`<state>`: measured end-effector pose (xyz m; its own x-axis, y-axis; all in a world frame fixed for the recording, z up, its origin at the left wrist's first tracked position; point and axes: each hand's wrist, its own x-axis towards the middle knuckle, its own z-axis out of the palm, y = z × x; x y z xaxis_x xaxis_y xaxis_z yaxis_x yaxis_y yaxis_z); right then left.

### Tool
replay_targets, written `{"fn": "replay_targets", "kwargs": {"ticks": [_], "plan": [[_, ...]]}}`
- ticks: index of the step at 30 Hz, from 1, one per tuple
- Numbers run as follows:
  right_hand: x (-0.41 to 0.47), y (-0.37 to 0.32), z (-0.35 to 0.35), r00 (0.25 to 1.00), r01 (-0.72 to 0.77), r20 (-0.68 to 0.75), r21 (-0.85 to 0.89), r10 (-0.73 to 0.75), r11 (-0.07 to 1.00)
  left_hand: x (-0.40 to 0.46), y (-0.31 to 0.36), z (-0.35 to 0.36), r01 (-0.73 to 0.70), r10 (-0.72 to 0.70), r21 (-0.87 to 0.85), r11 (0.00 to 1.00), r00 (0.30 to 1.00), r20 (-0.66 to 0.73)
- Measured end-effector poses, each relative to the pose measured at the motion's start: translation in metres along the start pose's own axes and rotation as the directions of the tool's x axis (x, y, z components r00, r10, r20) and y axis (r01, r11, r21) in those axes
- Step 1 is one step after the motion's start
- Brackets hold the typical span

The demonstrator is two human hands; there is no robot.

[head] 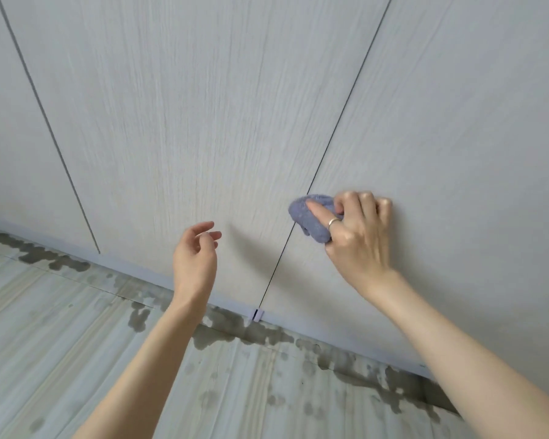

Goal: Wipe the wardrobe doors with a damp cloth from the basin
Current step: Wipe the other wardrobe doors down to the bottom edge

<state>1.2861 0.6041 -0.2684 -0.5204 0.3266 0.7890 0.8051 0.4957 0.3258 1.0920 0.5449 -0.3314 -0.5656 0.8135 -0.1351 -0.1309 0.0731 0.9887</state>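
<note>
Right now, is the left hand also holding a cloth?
No, the left hand hangs empty with loosely curled fingers, off the door, while only the right hand grips the purple cloth against the wardrobe door.

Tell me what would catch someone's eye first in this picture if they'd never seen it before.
The right hand pressing a bunched purple cloth against the pale wardrobe doors, right at a door seam. Then the dark wet patches on the floor along the wardrobe's base, and the left hand hanging free nearby.

a home, likely a bedroom: pale wood-grain wardrobe doors (pixel 178 128) run floor to top, above a wet-patched plank floor (pixel 61 359) with a pale skirting strip (pixel 330 339).
</note>
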Motion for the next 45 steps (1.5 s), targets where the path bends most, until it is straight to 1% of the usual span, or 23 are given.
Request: {"fn": "replay_targets", "kwargs": {"ticks": [2,5,7,9,10,11,12,14,17,19,21,25,26,28,30,32,34,35,37,39,41,43,45], "plan": [[0.032,0.004,-0.013,0.998,-0.045,-0.04,0.029,0.047,0.999,-0.009,0.022,0.01,-0.049,0.049,0.021,0.999,0.999,0.022],[0.053,0.021,-0.035,0.999,0.024,0.021,0.024,-0.025,0.999,-0.023,0.065,0.019,-0.091,0.086,0.077,0.993,0.994,0.067],[0.071,0.044,-0.064,0.989,0.038,0.143,0.015,-0.04,0.999,-0.038,0.111,0.025,-0.092,0.073,0.157,0.983,0.99,0.124],[0.094,0.067,-0.1,0.945,0.068,0.32,0.012,-0.068,0.998,-0.057,0.167,0.033,-0.086,0.034,0.24,0.967,0.977,0.213],[0.101,0.069,-0.111,0.899,0.075,0.432,0.002,-0.068,0.997,-0.065,0.186,0.034,-0.091,0.01,0.296,0.951,0.964,0.264],[0.119,0.081,-0.133,0.832,0.074,0.551,0.002,-0.063,0.997,-0.073,0.217,0.041,-0.095,-0.019,0.337,0.937,0.948,0.318],[0.137,0.091,-0.154,0.743,0.037,0.668,0.021,-0.042,0.999,-0.082,0.245,0.048,-0.11,-0.049,0.387,0.915,0.925,0.377],[0.176,0.116,-0.195,0.55,-0.117,0.835,0.086,-0.008,0.989,-0.103,0.303,0.064,-0.156,-0.098,0.465,0.872,0.873,0.478],[0.237,0.16,-0.256,0.334,-0.396,0.938,0.049,0.094,0.917,-0.137,0.396,0.089,-0.266,-0.155,0.56,0.785,0.79,0.593],[0.271,0.186,-0.295,0.257,-0.524,0.956,0.016,0.14,0.852,-0.155,0.446,0.103,-0.312,-0.183,0.595,0.741,0.759,0.625],[0.305,0.219,-0.338,0.228,-0.613,0.961,0.017,0.156,0.79,-0.176,0.499,0.119,-0.352,-0.178,0.592,0.725,0.735,0.655],[0.364,0.288,-0.43,0.219,-0.792,0.954,0.052,0.203,0.608,-0.224,0.606,0.152,-0.381,-0.118,0.506,0.774,0.698,0.706],[0.369,0.295,-0.443,0.233,-0.811,0.948,0.067,0.216,0.582,-0.233,0.62,0.155,-0.391,-0.091,0.481,0.785,0.695,0.713],[0.383,0.326,-0.479,0.298,-0.851,0.9,0.1,0.317,0.516,-0.254,0.662,0.179,-0.443,-0.019,0.422,0.791,0.672,0.741],[0.387,0.354,-0.509,0.353,-0.883,0.84,0.153,0.412,0.445,-0.278,0.689,0.203,-0.502,0.046,0.367,0.783,0.635,0.771],[0.382,0.381,-0.532,0.359,-0.919,0.796,0.209,0.488,0.334,-0.301,0.704,0.229,-0.549,0.099,0.317,0.773,0.597,0.796],[0.372,0.41,-0.555,0.355,-0.933,0.789,0.265,0.501,0.243,-0.327,0.713,0.256,-0.565,0.133,0.271,0.779,0.572,0.809],[0.368,0.425,-0.566,0.368,-0.929,0.791,0.294,0.488,0.225,-0.338,0.718,0.269,-0.568,0.157,0.241,0.787,0.562,0.812],[0.36,0.453,-0.587,0.383,-0.923,0.817,0.312,0.431,0.227,-0.359,0.724,0.295,-0.573,0.177,0.204,0.794,0.538,0.824],[0.354,0.479,-0.611,0.379,-0.92,0.846,0.301,0.375,0.251,-0.384,0.732,0.322,-0.596,0.171,0.176,0.783,0.48,0.861],[0.356,0.505,-0.631,0.384,-0.912,0.855,0.292,0.348,0.288,-0.403,0.746,0.347,-0.661,0.177,0.177,0.729,0.432,0.884],[0.367,0.528,-0.648,0.412,-0.9,0.838,0.313,0.357,0.305,-0.409,0.765,0.367,-0.722,0.201,0.187,0.667,0.415,0.887],[0.384,0.554,-0.666,0.457,-0.882,0.793,0.346,0.402,0.321,-0.415,0.793,0.387,-0.769,0.264,0.165,0.617,0.4,0.878]]}}
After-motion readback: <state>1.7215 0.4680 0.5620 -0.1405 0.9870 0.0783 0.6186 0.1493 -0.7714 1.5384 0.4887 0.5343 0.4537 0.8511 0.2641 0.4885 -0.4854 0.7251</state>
